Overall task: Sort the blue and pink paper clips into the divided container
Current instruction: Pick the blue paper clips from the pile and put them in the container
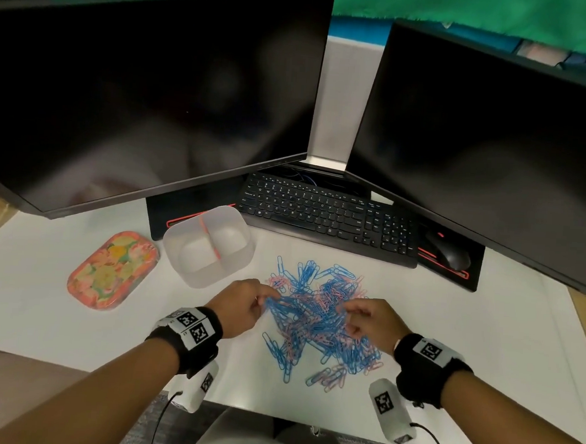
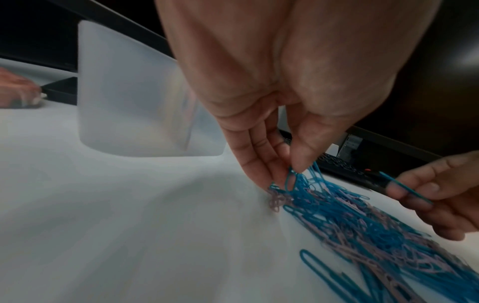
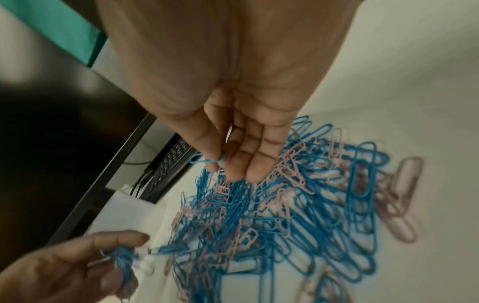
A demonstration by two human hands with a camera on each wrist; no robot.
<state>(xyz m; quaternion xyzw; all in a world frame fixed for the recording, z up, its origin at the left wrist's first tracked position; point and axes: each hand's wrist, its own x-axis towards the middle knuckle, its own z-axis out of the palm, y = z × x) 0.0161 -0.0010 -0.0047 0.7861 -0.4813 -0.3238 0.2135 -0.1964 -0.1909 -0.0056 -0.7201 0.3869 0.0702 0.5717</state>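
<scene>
A heap of blue and pink paper clips (image 1: 317, 312) lies on the white desk in front of me. The translucent divided container (image 1: 207, 245), split by a pink divider (image 1: 210, 239), stands behind and left of the heap. My left hand (image 1: 262, 300) is at the heap's left edge and pinches a few blue clips (image 2: 291, 178) between thumb and fingers. My right hand (image 1: 351, 316) hovers over the heap's right side, pinching one blue clip (image 3: 207, 160). The left wrist view shows that clip (image 2: 406, 190) in the right hand too.
A floral pink tray (image 1: 112, 269) lies left of the container. A black keyboard (image 1: 326, 217) and mouse (image 1: 449, 252) sit behind the heap, under two dark monitors (image 1: 148, 99). The desk's front edge (image 1: 273, 414) runs just below my wrists.
</scene>
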